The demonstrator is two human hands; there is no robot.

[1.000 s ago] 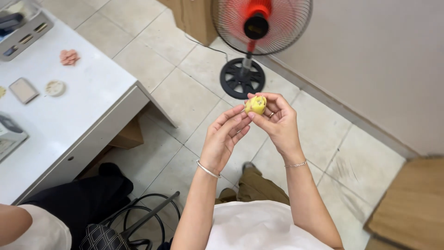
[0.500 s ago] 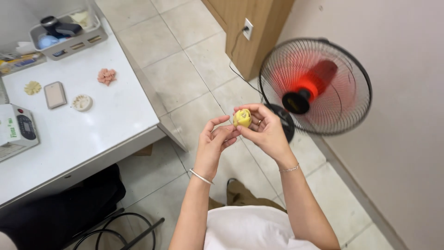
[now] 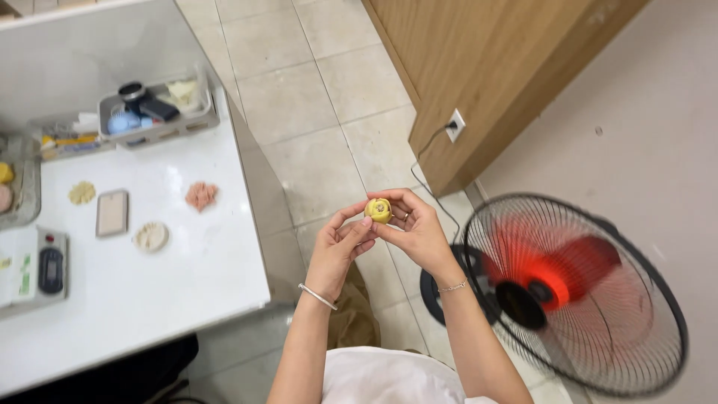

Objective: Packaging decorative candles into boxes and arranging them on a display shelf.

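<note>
Between the two hands, held above the tiled floor (image 3: 299, 97) at mid-frame, sits a small yellow dough ball with a darker filling showing at its top (image 3: 378, 210). The left hand (image 3: 340, 251) supports it from below and the near left, thumb and forefinger pinched against its side; the right hand (image 3: 415, 232) cups it from the right, fingertips curled over the far edge. Both hands are thus closed on the ball, neither released. The step in hand appears to be wrapping: the dough is being drawn up around the filling, whose top is not yet covered. Closing it would call for light, even pinches around the rim while the ball is turned, since uneven pressure could tear the thin skin.

Left of the hands stands a white surface (image 3: 194, 284) carrying a round pink moulded cake (image 3: 200, 195), two pale round moulded cakes (image 3: 152, 236) (image 3: 82, 192), a flat beige rectangular card (image 3: 112, 212), a grey digital scale (image 3: 45, 271) and, at its far edge, a clear plastic tray of small tools (image 3: 161, 112). Near right, a black standing fan with red blades (image 3: 568, 292) spins; beyond it stands a wooden cabinet with a wall socket (image 3: 456, 125).
</note>
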